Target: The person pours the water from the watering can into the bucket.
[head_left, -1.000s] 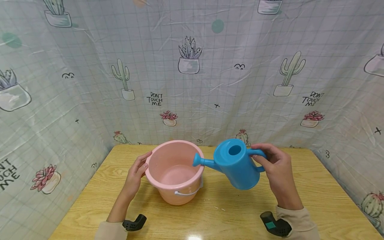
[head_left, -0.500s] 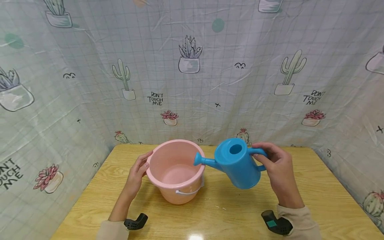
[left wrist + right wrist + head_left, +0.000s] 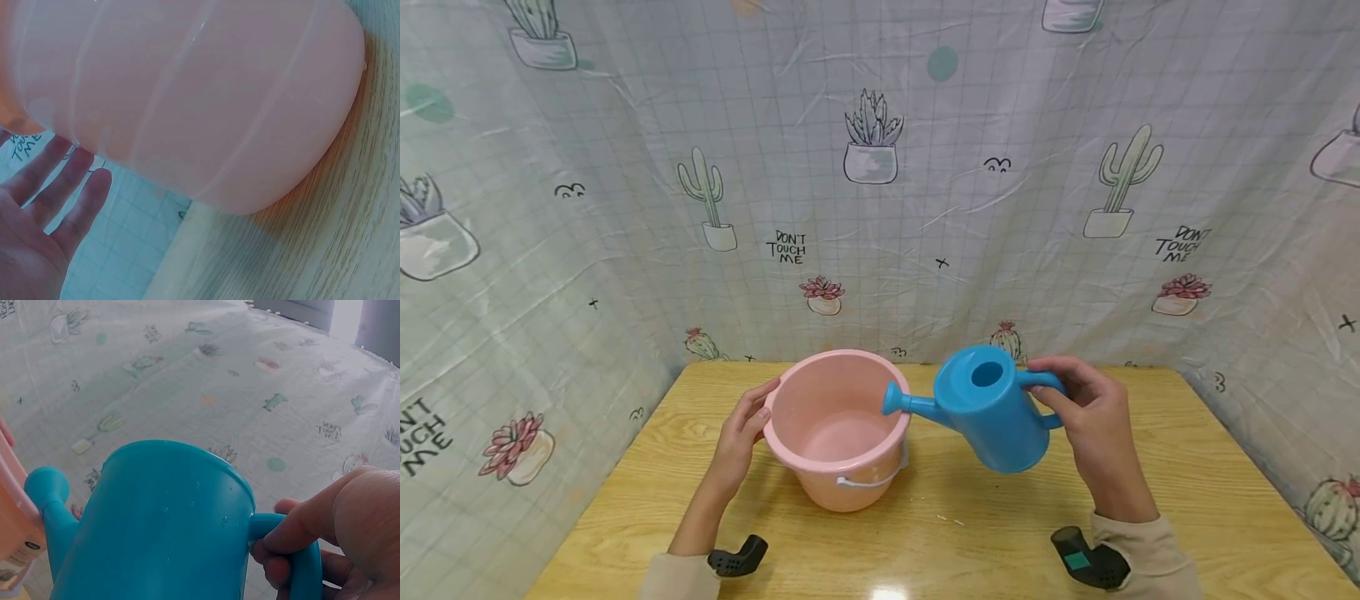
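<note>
A pink bucket (image 3: 842, 492) with a pale bail handle (image 3: 872, 482) stands on the wooden table. My left hand (image 3: 737, 437) steadies its left side, thumb at the rim. In the left wrist view, straight fingers (image 3: 81, 206) of that hand reach to the bucket's outer wall (image 3: 206, 94); its thumb is hidden there. My right hand (image 3: 1097, 417) grips the handle of a blue watering can (image 3: 1000, 425), thumb and fingers curled round it. The can leans toward the bucket, its spout (image 3: 917, 406) crossing the right rim. Drops cling to the can's body (image 3: 169, 519). No stream shows at the spout.
The wooden table (image 3: 1180, 467) has small wet marks (image 3: 950, 521) to the right of the bucket. A cactus-patterned cloth (image 3: 925, 217) hangs behind and at both sides. Black wrist devices (image 3: 737, 557) sit at both sleeves.
</note>
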`<state>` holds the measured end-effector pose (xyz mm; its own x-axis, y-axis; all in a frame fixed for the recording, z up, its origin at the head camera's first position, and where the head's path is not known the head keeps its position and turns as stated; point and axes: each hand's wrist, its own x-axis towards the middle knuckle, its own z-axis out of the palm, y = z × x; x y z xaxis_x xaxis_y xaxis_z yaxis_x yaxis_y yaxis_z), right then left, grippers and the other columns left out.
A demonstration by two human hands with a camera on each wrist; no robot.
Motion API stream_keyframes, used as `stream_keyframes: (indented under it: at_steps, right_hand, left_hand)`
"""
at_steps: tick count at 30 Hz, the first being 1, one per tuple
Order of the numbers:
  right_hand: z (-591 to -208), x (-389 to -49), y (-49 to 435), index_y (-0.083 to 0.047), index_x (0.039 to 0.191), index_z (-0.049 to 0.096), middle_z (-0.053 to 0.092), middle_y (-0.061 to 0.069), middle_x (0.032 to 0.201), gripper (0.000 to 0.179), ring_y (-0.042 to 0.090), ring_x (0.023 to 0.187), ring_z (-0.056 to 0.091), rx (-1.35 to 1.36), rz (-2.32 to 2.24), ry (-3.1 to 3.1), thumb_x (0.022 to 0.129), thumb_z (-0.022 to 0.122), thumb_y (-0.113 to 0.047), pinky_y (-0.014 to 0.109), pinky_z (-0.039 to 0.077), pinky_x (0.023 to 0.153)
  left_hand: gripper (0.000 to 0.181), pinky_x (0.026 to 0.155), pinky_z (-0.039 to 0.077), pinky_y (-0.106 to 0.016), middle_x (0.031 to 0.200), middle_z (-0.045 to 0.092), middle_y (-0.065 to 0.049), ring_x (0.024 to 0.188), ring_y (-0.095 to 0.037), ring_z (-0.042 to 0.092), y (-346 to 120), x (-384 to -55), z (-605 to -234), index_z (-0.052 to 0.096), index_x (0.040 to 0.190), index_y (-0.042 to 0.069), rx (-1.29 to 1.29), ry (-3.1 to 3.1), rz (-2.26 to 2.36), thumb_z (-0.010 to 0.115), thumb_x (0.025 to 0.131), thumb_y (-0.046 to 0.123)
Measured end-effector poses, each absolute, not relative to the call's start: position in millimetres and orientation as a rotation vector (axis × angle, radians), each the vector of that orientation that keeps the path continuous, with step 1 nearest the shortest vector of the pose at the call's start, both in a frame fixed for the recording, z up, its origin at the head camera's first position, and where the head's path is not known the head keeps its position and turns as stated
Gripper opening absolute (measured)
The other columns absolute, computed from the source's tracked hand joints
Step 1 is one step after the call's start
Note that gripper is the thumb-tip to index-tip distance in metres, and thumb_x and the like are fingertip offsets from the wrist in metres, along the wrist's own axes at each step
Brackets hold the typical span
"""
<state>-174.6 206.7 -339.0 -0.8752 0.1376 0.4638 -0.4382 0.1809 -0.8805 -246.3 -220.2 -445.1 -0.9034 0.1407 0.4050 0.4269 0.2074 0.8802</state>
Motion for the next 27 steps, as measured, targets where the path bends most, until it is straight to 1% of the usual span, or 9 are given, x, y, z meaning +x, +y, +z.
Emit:
stream_keyframes:
  at_steps: [9,14,18,22,27]
  right_hand:
    - [-341.2,-175.2,206.4,0.007,0.115,0.062,0.067,-0.008,0.102,0.024,0.006,0.094,0.064,0.273,1.697,-2.038,0.093,0.061,-0.004,0.017,0.052,0.083]
    - [-341.7,-176.4,206.4,0.006,0.116,0.062,0.068,-0.004,0.104,0.025,0.006,0.095,0.064,0.271,1.699,-2.036,0.093,0.061,-0.004,0.017,0.052,0.084]
    - [-340.6,-176.6,206.6,0.007,0.115,0.062,0.068,-0.007,0.104,0.025,0.005,0.095,0.065,0.271,1.692,-2.034,0.093,0.061,-0.003,0.016,0.052,0.083]
    - [-341.9,-176.1,206.4,0.007,0.115,0.062,0.068,-0.010,0.103,0.024,0.006,0.094,0.065,0.269,1.700,-2.041,0.092,0.061,-0.003,0.017,0.052,0.083]
    - [-342.3,-175.6,207.0,0.005,0.116,0.062,0.068,-0.011,0.102,0.025,0.005,0.095,0.065,0.243,1.673,-2.071,0.093,0.061,-0.006,0.017,0.052,0.083]
  left_hand:
    - [0.041,0.090,0.049,-0.019,0.146,0.046,-0.017,0.120,0.003,0.054,-221.0,-246.4,-446.1,0.043,0.144,0.011,-0.545,-2.253,-1.754,0.037,0.104,0.015]
    - [0.041,0.089,0.050,-0.019,0.145,0.047,-0.018,0.119,0.002,0.055,-221.1,-247.2,-445.1,0.043,0.144,0.011,-0.561,-2.240,-1.748,0.037,0.104,0.014]
    - [0.042,0.088,0.050,-0.019,0.145,0.047,-0.018,0.119,0.001,0.055,-220.9,-248.1,-444.5,0.043,0.144,0.010,-0.577,-2.230,-1.747,0.036,0.103,0.012]
    - [0.041,0.088,0.050,-0.019,0.145,0.047,-0.018,0.118,0.002,0.055,-222.3,-245.5,-446.0,0.043,0.144,0.011,-0.551,-2.250,-1.750,0.037,0.104,0.014]
    - [0.041,0.088,0.050,-0.020,0.145,0.047,-0.018,0.119,0.002,0.055,-221.7,-245.3,-445.8,0.043,0.144,0.011,-0.552,-2.250,-1.746,0.036,0.104,0.014]
